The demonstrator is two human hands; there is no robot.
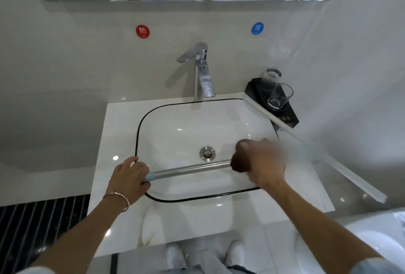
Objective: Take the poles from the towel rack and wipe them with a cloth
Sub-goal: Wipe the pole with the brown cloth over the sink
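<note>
Two items are sitting on the black tray [253, 89] at right of centre, by the basin's far right corner: nearer glass [280, 96] and farther glass [271, 76]. The nearer one is showing clear through to its base; the farther one is too hazy to tell its contents.

White sink basin [175, 133] with a black rim is filling mid-frame. Chrome drain [207, 153] is sitting at its bottom, and chrome faucet [202, 72] is standing behind it at upper centre.

Metal pole [190, 169] is lying roughly level across the near part of the basin, just below the drain in frame. Its left end is sitting slightly lower and wearing a pale blue cap.

Left hand [129, 175], lower left of centre, is curling its fingers round the capped end and gripping it. A thin bracelet [118, 197] is sitting on that wrist.

Right hand [263, 162], motion-blurred at right of centre, is clenching a dark brown cloth [237, 164] — the cloth is wrapping the pole's right end, with the fingers closing round both.

Red sticker [142, 31] and blue sticker [257, 28] are sitting on the wall above the faucet.
</note>
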